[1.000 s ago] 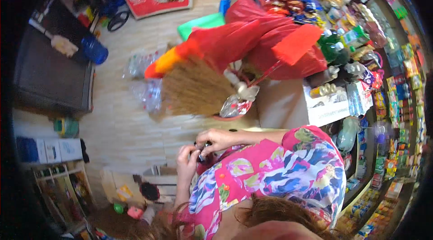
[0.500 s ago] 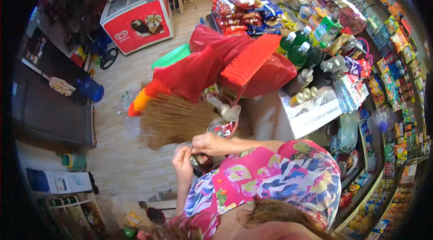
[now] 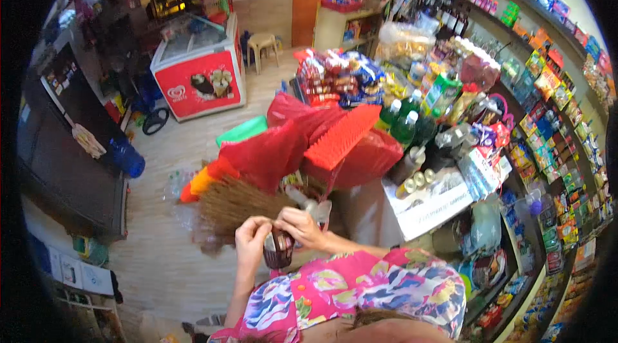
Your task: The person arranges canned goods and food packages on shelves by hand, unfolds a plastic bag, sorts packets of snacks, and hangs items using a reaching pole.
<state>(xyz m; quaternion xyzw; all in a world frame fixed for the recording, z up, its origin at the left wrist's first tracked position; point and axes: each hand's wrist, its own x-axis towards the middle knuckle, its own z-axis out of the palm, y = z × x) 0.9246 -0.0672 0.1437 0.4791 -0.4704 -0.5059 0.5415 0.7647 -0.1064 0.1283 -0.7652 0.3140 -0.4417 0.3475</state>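
The left hand and the right hand meet in front of a bright pink floral dress. Both hands' fingers are pinched narrow at the top of a small, dark brown, cup-shaped container, which sits just below them. Close beyond the fingers fans a tan straw broom; farther beyond is a bright red bristled broom head. To their right rests a white printed cardboard box.
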